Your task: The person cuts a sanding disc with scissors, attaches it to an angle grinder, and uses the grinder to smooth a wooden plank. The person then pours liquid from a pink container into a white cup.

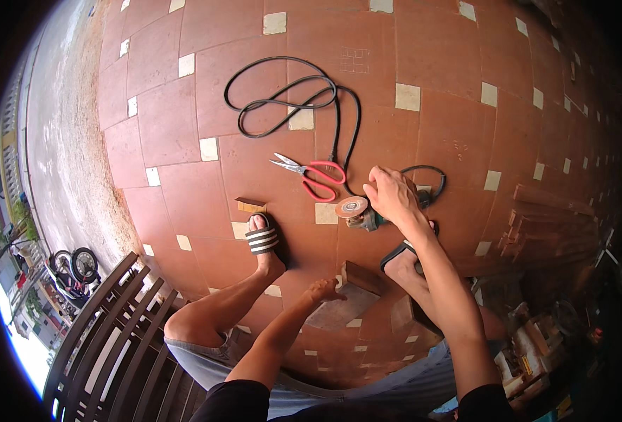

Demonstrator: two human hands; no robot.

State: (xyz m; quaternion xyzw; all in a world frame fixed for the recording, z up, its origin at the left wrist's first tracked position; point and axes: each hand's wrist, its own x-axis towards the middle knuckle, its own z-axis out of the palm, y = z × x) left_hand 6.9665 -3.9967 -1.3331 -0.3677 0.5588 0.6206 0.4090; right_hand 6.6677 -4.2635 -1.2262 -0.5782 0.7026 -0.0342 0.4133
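Note:
An angle grinder with a worn, reddish-brown disc lies on the tiled floor by my right foot. My right hand is over the grinder's body with its fingers curled in. It covers the middle of the tool, and what the fingers hold, if anything, is hidden. Lower down, my left hand is stretched out, fingers apart, above a flat greyish board and beside a brown wooden block. Red-handled scissors lie on the floor with their blades parted, left of the grinder.
A black power cord loops across the floor beyond the scissors. A small wood piece sits at my left toes. Stacked reddish planks lie at right, above a clutter of wood scraps. A dark slatted bench stands lower left.

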